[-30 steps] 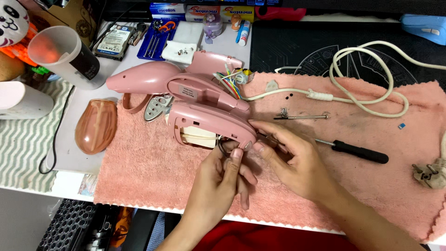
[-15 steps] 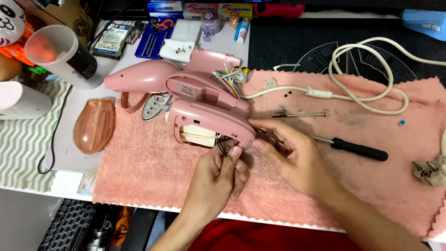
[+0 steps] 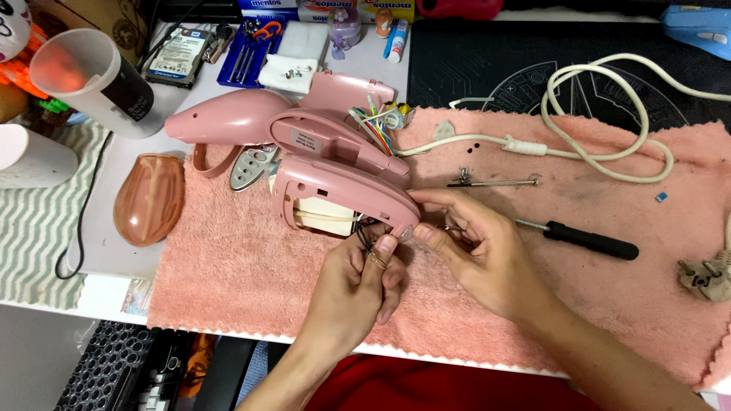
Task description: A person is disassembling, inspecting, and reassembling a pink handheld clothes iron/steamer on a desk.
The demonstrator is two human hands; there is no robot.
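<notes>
Right around the middle of the frame sits the pink iron housing (image 3: 335, 164), lying on the pink towel (image 3: 228, 274) with its shell already split open, coloured wires (image 3: 377, 122) spilling out at the top and a metal plate piece (image 3: 251, 166) poking out on its left. So the teardown looks well underway: screws (image 3: 463, 173) are out and lying loose to the right, the black-handled screwdriver (image 3: 590, 242) is set down at centre right, and the translucent pink cap (image 3: 148, 199) lies off at the left.

The left hand (image 3: 354, 293) is curled nearly closed, fingertips pinching thin dark wires (image 3: 365, 234) at the lower end of the housing. The right hand (image 3: 480, 251) is half curled, thumb and forefinger pressed against that same end (can't tell if it's holding a small part or just bracing). What seems left is freeing that wiring at the handle end; the white cord (image 3: 601, 114) at upper right still runs into the body.
</notes>
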